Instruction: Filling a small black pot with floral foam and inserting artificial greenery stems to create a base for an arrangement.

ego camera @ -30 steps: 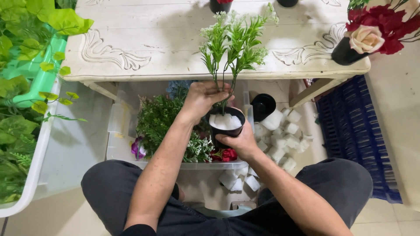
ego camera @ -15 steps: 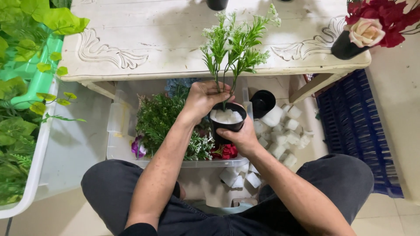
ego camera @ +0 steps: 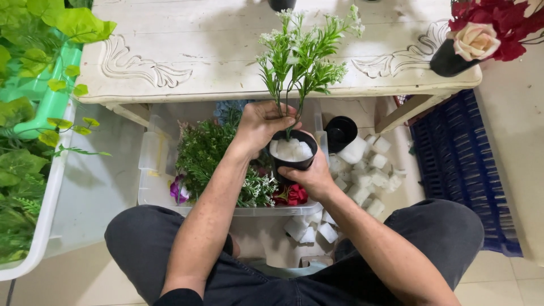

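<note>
- Where the view is widest, a white carved wooden table (ego camera: 226, 51) spans the top, with a dark pot of red and cream roses (ego camera: 481, 39) at its right end.
- A clear plastic bin (ego camera: 153, 170) below it holds green sprigs and flowers.
- White foam cubes (ego camera: 368, 175) lie to the bin's right.
- The left hand (ego camera: 262, 126) pinches shut on the stems of a green artificial sprig with small white blooms (ego camera: 303, 56), standing upright.
- The right hand (ego camera: 311, 175) cups a small black pot filled with white foam (ego camera: 292, 152) over the bin.
</note>
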